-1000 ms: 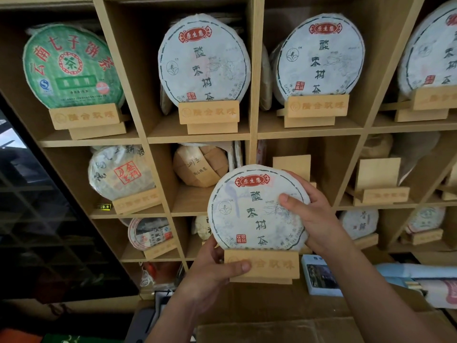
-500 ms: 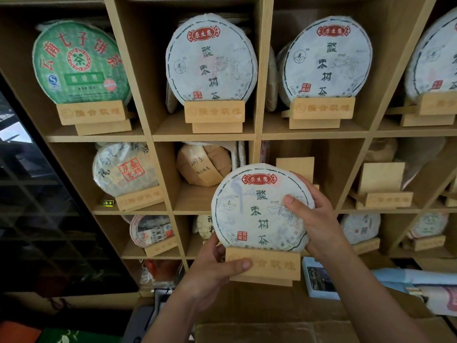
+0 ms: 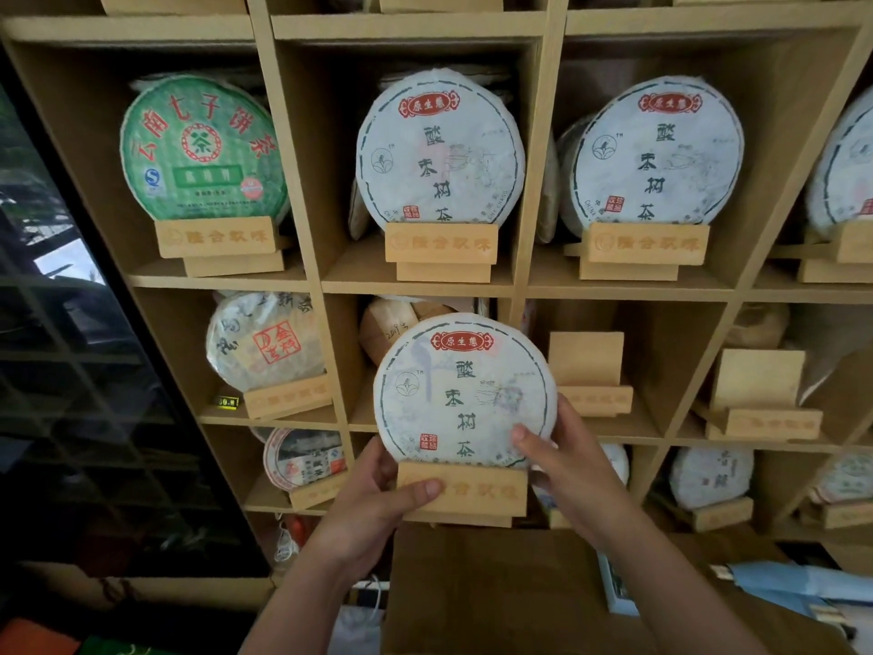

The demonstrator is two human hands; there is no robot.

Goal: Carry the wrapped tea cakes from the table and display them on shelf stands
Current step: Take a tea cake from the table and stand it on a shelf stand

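left hand grips wooden stand | right hand holds tea cake upright on it

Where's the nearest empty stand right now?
Head view, middle row: the empty wooden stand sits in the cubby just right of the held tea cake, below the upper-right white cake.

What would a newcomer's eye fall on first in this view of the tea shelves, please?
First, the white wrapped tea cake sitting in a wooden stand, held up in front of the shelves: the left hand grips the stand and the right hand steadies the cake's lower right edge. Next, the bright green tea cake displayed in the upper left compartment, and an empty stand just right of the held cake.
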